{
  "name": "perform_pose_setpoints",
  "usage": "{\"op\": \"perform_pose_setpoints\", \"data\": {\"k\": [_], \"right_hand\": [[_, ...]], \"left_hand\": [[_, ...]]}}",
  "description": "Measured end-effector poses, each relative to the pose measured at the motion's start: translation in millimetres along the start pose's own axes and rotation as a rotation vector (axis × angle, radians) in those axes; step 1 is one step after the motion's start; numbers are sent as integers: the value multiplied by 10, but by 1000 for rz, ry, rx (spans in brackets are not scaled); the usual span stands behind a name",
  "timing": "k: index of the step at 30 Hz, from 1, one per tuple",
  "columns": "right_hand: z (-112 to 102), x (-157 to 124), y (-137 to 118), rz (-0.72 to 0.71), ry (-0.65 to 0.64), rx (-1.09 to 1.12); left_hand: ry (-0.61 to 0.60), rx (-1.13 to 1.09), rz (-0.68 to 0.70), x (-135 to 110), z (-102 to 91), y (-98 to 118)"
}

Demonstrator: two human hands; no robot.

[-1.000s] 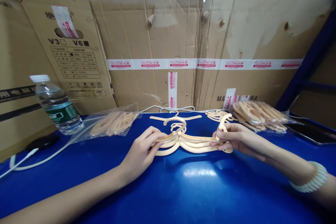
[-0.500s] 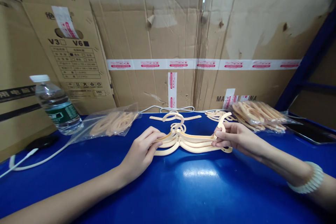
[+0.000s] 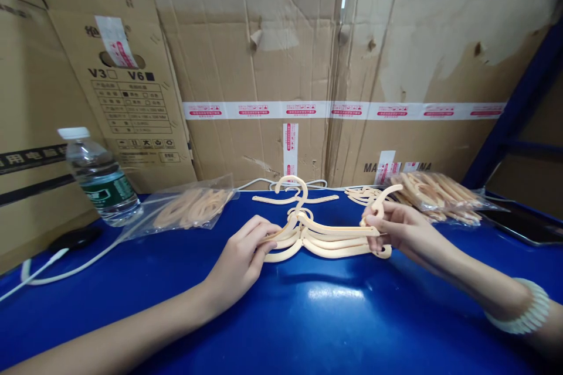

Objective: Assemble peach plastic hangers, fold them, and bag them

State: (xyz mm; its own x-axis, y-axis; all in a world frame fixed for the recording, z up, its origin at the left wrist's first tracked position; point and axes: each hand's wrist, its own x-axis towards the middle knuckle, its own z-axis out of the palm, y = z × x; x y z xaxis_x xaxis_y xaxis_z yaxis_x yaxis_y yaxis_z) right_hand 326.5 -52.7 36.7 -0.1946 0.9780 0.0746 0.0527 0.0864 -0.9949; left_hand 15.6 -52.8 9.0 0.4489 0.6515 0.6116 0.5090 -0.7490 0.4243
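My left hand (image 3: 246,249) is closed, its thumb and fingers pinching the left arm of a beige plastic hanger (image 3: 338,227) above the table. That hanger's hook stands upright, and its right arm reaches toward my right hand (image 3: 398,228). Between my right thumb and fingers is a curved beige hanger piece (image 3: 389,192), its tip pointing up and to the right. Whether the piece touches the hanger's arm end is hard to tell. Under the raised hanger lie several more beige hangers (image 3: 334,252), stacked on the blue table (image 3: 308,334).
A separate hanger (image 3: 323,200) lies farther back, with loose beige pieces (image 3: 360,194) to its right. Bagged parts flank them: one bag (image 3: 193,205) left, another (image 3: 433,193) right. A water bottle (image 3: 103,181), black mouse-like object (image 3: 74,238), white cable (image 3: 70,272) and phone (image 3: 523,222) surround these. Cardboard (image 3: 264,64) stands behind.
The held hanger has risen slightly and its hook stands more upright. My right hand and the curved piece have shifted a little right, so the hanger's right arm end now shows.
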Motion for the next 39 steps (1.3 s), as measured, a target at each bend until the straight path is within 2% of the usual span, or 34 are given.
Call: {"op": "perform_pose_setpoints", "data": {"k": [3,10,17,23,31,35,39], "right_hand": [[-81,12,-48,-17,1,38],[-77,7,-16,162,-121,85],[-60,9,-11,146,-159,102],[-8,-5,12,72,-82,49],[13,-9,25,-30,-2,-129],[13,-13,34,-60,8,-148],[24,-27,23,-80,73,-185]], "left_hand": [[7,6,-9,12,-8,5],[8,6,15,11,-5,-8],[-6,-1,13,10,1,10],[2,1,42,-13,-1,-7],[-8,-18,52,-27,4,5],[-13,-25,47,-29,11,9],[-22,-24,46,-21,15,23]]}}
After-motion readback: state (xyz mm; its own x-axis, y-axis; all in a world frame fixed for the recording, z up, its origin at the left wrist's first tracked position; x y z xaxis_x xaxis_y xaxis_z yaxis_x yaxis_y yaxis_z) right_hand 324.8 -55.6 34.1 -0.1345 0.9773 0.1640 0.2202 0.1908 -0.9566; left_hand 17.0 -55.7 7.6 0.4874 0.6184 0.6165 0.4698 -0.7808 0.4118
